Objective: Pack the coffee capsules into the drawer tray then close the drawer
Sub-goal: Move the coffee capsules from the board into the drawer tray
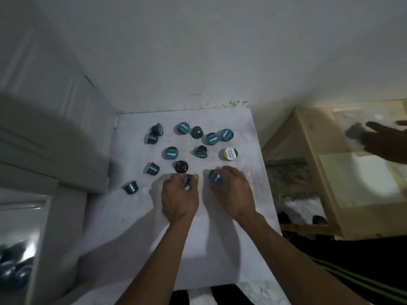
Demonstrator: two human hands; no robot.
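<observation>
Several teal coffee capsules (171, 153) lie scattered on a white table (220, 249), along with one yellow-lidded capsule (230, 153). My left hand (179, 199) pinches a dark capsule (187, 180) between thumb and fingers near the table's middle. My right hand (233, 193) curls round a teal-lidded capsule (215, 176) just to the right of it. At the lower left an open drawer (15, 267) shows several blurred capsules inside.
A white cabinet (55, 146) stands along the table's left side. To the right is a wooden frame (312, 150). Another person's hand (383, 142) holds something blurred at the far right edge. A wall rises behind the table.
</observation>
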